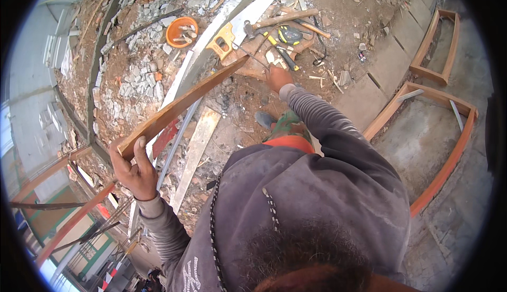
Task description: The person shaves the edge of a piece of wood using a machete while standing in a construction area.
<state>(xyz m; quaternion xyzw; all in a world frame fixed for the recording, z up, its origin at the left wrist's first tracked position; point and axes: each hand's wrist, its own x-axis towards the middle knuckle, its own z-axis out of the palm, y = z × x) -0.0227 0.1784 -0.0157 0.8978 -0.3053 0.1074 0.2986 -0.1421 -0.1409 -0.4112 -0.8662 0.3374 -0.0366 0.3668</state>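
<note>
My left hand (136, 171) grips the lower left end of a long brown wooden board (182, 106), thumb on one side and fingers on the other. The board slants up to the right, its far end close to the tools on the ground. My right hand (278, 78) is closed on a thin, dark metal rod-like tool (249, 54), which points up and left past the board's far end; its exact kind is unclear. Nearby lie a handsaw (224, 39) with a yellowish handle, a wooden-handled hammer (285, 18), a black and yellow tape measure (289, 34) and a yellow-black handled tool (282, 52).
An orange bucket (182, 32) with scraps stands among broken rubble (140, 83) at the far left. A pale plank (196, 152) lies between my arms. Two wooden frames (449, 173) rest on the right, beside concrete slabs (364, 97). Reddish bars (74, 223) cross the lower left.
</note>
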